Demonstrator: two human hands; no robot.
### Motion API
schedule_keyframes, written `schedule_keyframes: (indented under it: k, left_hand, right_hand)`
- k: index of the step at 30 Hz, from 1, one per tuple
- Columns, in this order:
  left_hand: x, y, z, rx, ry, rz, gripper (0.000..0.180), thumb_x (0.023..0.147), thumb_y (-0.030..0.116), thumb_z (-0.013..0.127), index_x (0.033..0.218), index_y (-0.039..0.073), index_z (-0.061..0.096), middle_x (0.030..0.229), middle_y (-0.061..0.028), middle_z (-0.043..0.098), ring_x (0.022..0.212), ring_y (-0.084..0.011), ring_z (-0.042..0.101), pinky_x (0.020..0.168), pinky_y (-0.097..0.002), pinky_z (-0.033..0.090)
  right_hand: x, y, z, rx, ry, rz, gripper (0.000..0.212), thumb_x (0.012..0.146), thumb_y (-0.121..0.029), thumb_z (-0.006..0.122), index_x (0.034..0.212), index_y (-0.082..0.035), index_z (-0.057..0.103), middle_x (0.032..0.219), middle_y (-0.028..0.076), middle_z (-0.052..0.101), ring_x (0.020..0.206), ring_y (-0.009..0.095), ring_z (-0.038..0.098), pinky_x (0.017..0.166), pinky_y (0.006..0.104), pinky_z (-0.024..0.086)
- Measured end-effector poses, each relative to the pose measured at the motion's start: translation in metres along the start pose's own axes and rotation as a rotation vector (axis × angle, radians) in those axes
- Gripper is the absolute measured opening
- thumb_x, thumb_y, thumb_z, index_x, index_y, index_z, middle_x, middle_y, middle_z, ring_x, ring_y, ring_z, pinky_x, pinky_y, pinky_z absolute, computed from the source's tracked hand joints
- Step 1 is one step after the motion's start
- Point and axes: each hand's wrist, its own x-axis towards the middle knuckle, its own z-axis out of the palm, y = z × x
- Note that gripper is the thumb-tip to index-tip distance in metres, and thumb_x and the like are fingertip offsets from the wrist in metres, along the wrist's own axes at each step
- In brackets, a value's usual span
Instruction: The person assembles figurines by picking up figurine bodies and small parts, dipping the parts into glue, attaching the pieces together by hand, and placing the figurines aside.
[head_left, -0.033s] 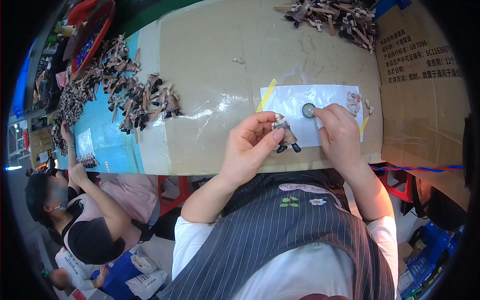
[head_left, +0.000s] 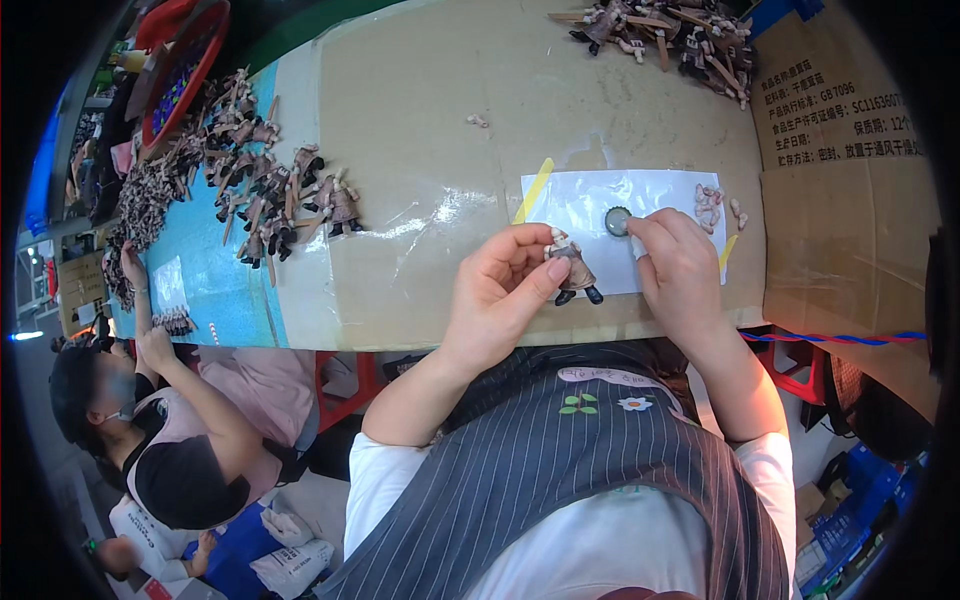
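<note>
Between the thumb and fingers of my left hand (head_left: pixel 500 290) is a small figurine (head_left: pixel 572 268) with a brown robe, pale upper part and black boots. It is held upright, above the near edge of a white sheet (head_left: pixel 575 195). My right hand (head_left: pixel 680 260) is closed, its fingertips pressed together at the right rim of a round crimped bottle cap (head_left: pixel 618 221). The cap lies on the sheet and looks greyish inside. Whatever those fingertips pinch, if anything, is hidden. Small pale pink parts (head_left: pixel 708 210) lie at the sheet's right edge, beyond my right hand.
Figurines with brown sticks lie heaped at the far right (head_left: pixel 690 40) and along the left (head_left: pixel 270 195). Yellow tape (head_left: pixel 535 190) crosses the sheet's left edge. A cardboard box (head_left: pixel 840 230) borders the right. At the left, a co-worker (head_left: pixel 180 420) reaches toward the table.
</note>
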Motion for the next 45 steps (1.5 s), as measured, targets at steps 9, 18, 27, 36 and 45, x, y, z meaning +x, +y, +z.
schedule_keyframes:
  k: [9, 18, 27, 36, 45]
  left_hand:
    - [0.002, -0.01, 0.008, -0.105, -0.082, 0.043, 0.026, 0.092, -0.001, 0.058, 0.117, -0.004, 0.053, 0.104, -0.0097, 0.064, 0.096, -0.0157, 0.064, 0.084, -0.0276, 0.051]
    - [0.0, -0.014, 0.024, -0.057, -0.131, 0.029, 0.026, 0.091, -0.002, 0.06, 0.116, -0.004, 0.055, 0.104, -0.0082, 0.063, 0.096, -0.0138, 0.061, 0.084, -0.0268, 0.05]
    - [0.0, -0.016, 0.024, 0.342, -0.171, 0.185, 0.025, 0.088, -0.005, 0.061, 0.113, -0.004, 0.059, 0.106, -0.0112, 0.065, 0.094, -0.0175, 0.063, 0.082, -0.0288, 0.051]
    - [0.003, -0.002, 0.039, 0.645, -0.157, 0.486, 0.025, 0.082, -0.004, 0.065, 0.107, -0.004, 0.063, 0.098, -0.0165, 0.066, 0.082, -0.0249, 0.066, 0.073, -0.0306, 0.053]
    - [-0.01, -0.004, 0.053, 0.816, -0.137, 0.621, 0.029, 0.079, -0.013, 0.06, 0.108, -0.009, 0.06, 0.096, -0.0206, 0.065, 0.079, -0.0268, 0.066, 0.069, -0.0307, 0.053]
  right_hand:
    - [-0.005, -0.004, -0.019, 0.535, 0.097, 0.235, 0.023, 0.076, 0.01, 0.055, 0.096, 0.004, 0.064, 0.086, 0.01, 0.062, 0.078, 0.02, 0.061, 0.069, 0.0286, 0.048]
    - [-0.019, -0.016, -0.025, 0.891, 0.082, 0.25, 0.017, 0.082, 0.006, 0.06, 0.098, 0.003, 0.065, 0.088, 0.009, 0.063, 0.079, 0.015, 0.061, 0.069, 0.0248, 0.048]
    - [-0.024, -0.013, -0.035, 0.729, -0.01, 0.181, 0.02, 0.079, 0.008, 0.058, 0.097, 0.002, 0.066, 0.085, 0.013, 0.065, 0.077, 0.023, 0.064, 0.067, 0.0301, 0.05]
    - [-0.029, -0.014, -0.049, 0.369, -0.019, -0.076, 0.043, 0.063, 0.011, 0.056, 0.105, 0.004, 0.062, 0.088, 0.015, 0.062, 0.077, 0.033, 0.061, 0.067, 0.0389, 0.05]
    - [-0.041, -0.015, -0.047, 0.321, 0.055, -0.196, 0.044, 0.062, 0.007, 0.061, 0.106, 0.008, 0.061, 0.081, 0.014, 0.057, 0.068, 0.029, 0.058, 0.059, 0.0359, 0.048]
